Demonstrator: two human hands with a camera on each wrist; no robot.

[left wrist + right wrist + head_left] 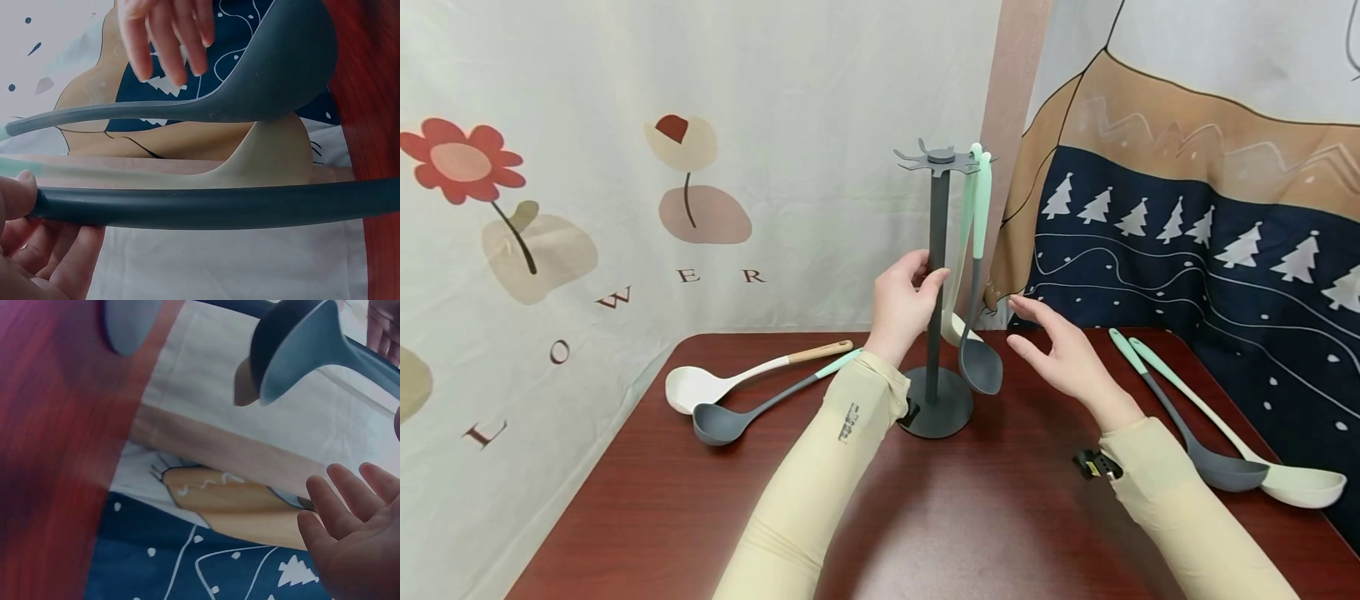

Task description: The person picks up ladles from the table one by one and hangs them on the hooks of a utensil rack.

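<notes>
My left hand [904, 304] grips the dark grey pole of a utensil stand [937, 217] with thumb and fingers, also plain in the left wrist view. Two mint-handled ladles hang from hooks on the stand's right side: a grey ladle [981, 365] in front and a cream ladle [275, 153] behind it. Right of them, my right hand [1071, 358] is held in the air with its fingers extended, touching nothing. In the right wrist view, the grey ladle's bowl hangs apart from the fingers [340, 494]. The stand's round base [936, 421] rests on the table.
On the left of the brown table [700, 517] lie a white ladle with a wooden handle [692, 390] and a grey ladle [722, 425]. Another grey ladle [1228, 471] and a cream ladle [1303, 487] lie along the right edge. Printed curtains [820, 167] hang behind.
</notes>
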